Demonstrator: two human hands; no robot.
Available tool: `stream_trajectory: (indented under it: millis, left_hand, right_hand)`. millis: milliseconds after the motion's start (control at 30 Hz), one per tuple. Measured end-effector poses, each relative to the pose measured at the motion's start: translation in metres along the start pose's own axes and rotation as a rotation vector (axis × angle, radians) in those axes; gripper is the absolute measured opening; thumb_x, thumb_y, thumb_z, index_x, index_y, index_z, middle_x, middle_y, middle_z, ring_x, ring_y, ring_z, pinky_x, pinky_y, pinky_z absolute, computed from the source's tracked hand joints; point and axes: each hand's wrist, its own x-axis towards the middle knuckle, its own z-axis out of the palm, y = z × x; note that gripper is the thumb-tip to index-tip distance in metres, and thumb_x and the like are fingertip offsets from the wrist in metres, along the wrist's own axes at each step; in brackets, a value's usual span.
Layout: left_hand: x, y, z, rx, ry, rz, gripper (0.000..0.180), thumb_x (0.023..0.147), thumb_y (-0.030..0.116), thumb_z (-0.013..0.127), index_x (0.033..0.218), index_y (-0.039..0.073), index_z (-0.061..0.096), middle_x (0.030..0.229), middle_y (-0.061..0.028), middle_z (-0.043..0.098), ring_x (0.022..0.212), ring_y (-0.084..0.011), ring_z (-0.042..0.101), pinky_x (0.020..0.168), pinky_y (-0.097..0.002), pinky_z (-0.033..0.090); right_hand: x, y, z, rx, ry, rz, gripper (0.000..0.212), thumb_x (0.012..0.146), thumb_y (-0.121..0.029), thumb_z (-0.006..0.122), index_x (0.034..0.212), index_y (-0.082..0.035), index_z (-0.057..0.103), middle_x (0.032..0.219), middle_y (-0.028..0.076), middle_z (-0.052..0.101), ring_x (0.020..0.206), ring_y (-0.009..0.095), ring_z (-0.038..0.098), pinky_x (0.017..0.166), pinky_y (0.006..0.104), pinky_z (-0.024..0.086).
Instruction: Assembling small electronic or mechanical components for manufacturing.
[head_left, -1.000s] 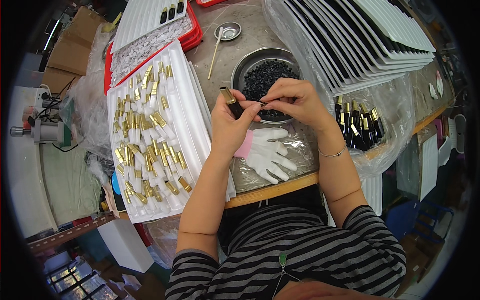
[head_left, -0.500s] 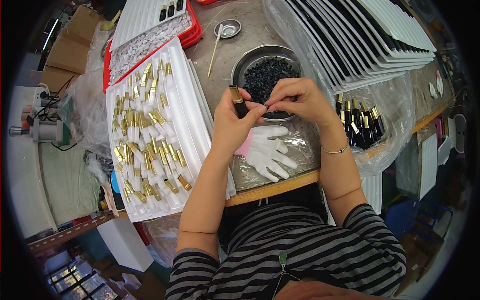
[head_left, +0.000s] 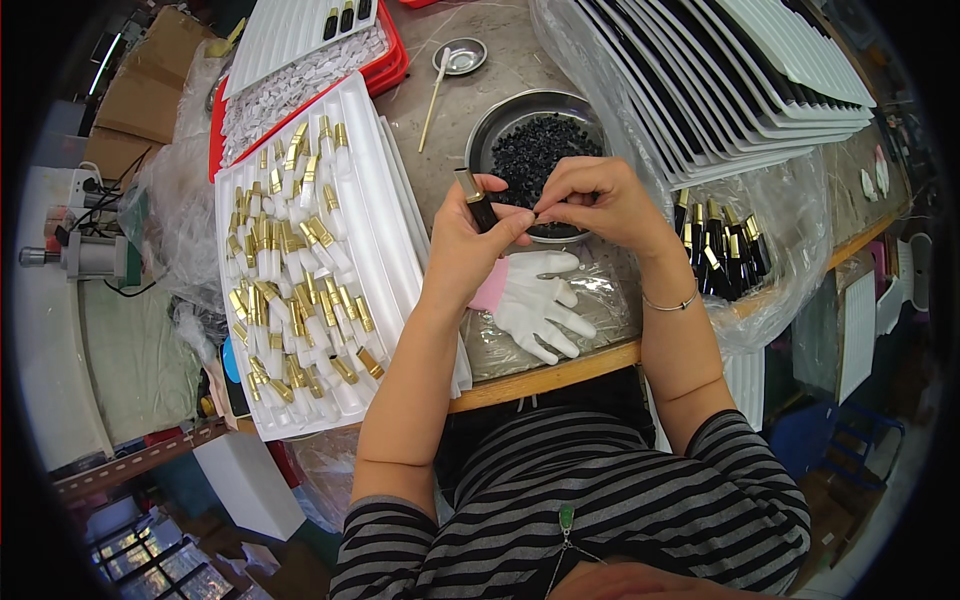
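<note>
My left hand (head_left: 468,238) is closed around a slim black tube (head_left: 480,208) with a gold end, held slanting upward. The thumb and fingertips of my right hand (head_left: 605,200) are pinched together against my left thumb tip. Whatever small thing lies in that pinch is too small to make out. Just beyond and partly under my hands stands a round metal bowl (head_left: 555,101) of small black pieces (head_left: 535,145). A white glove (head_left: 540,300) with a pink cuff lies on the table, nearer me than my hands.
Left, a white ribbed tray (head_left: 385,230) bears many gold-and-white tubes (head_left: 290,250); behind it a red tray (head_left: 393,68) holds small white pieces. Right, black gold-topped tubes (head_left: 725,245) lie in plastic below stacked white trays (head_left: 720,90). A swab stick (head_left: 434,105) touches a small dish (head_left: 465,58).
Both hands stay together in nearly the same place, with the black tube still in the left. The whole view has shifted very slightly.
</note>
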Motion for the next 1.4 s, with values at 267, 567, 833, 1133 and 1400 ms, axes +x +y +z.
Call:
stream_trajectory:
  millis: [267,567,833,1133,1400]
  left_hand:
    - [0.002,-0.005,-0.003,0.020,0.036,0.032,0.041,0.074,0.008,0.070,0.107,0.003,0.045,0.076,-0.0057,0.064,0.062,-0.0089,0.059,0.048,-0.0178,0.039]
    - [0.001,0.000,0.000,0.079,0.024,0.072,0.033,0.078,0.001,0.063,0.104,0.001,0.042,0.077,-0.0098,0.064,0.066,-0.0119,0.061,0.059,-0.0211,0.046]
    - [0.003,-0.007,0.001,0.090,0.024,0.110,0.033,0.078,-0.001,0.062,0.104,0.001,0.041,0.079,-0.0113,0.064,0.067,-0.0125,0.062,0.059,-0.0220,0.047]
    - [0.002,0.000,-0.004,-0.089,-0.002,-0.059,0.038,0.083,0.013,0.062,0.113,0.004,0.042,0.086,-0.0103,0.065,0.073,-0.0129,0.063,0.054,-0.0190,0.041]
    - [0.004,-0.002,-0.007,-0.248,-0.049,-0.099,0.040,0.083,0.018,0.063,0.113,0.004,0.042,0.087,-0.0094,0.064,0.077,-0.0122,0.062,0.056,-0.0195,0.044]
  right_hand:
    - [0.000,0.005,0.006,-0.060,0.049,0.058,0.009,0.068,-0.002,0.071,0.074,-0.004,0.065,0.067,-0.002,0.053,0.054,0.004,0.040,0.047,0.0196,0.029]
    - [0.000,0.006,0.004,-0.033,0.046,0.016,0.015,0.068,0.002,0.070,0.082,-0.003,0.068,0.074,0.001,0.058,0.057,0.003,0.045,0.048,0.0173,0.032]
    - [-0.001,0.012,0.004,-0.062,0.016,-0.007,0.013,0.068,0.001,0.070,0.081,-0.003,0.068,0.071,0.002,0.059,0.058,0.005,0.049,0.047,0.0184,0.033]
    - [0.001,0.002,0.008,-0.178,0.112,-0.082,0.009,0.068,-0.003,0.070,0.076,-0.003,0.066,0.068,0.002,0.058,0.052,0.007,0.046,0.045,0.0206,0.033]
    - [0.000,-0.005,0.010,-0.274,0.174,-0.134,0.010,0.067,-0.003,0.070,0.075,-0.006,0.065,0.069,0.001,0.058,0.049,0.008,0.047,0.043,0.0207,0.035]
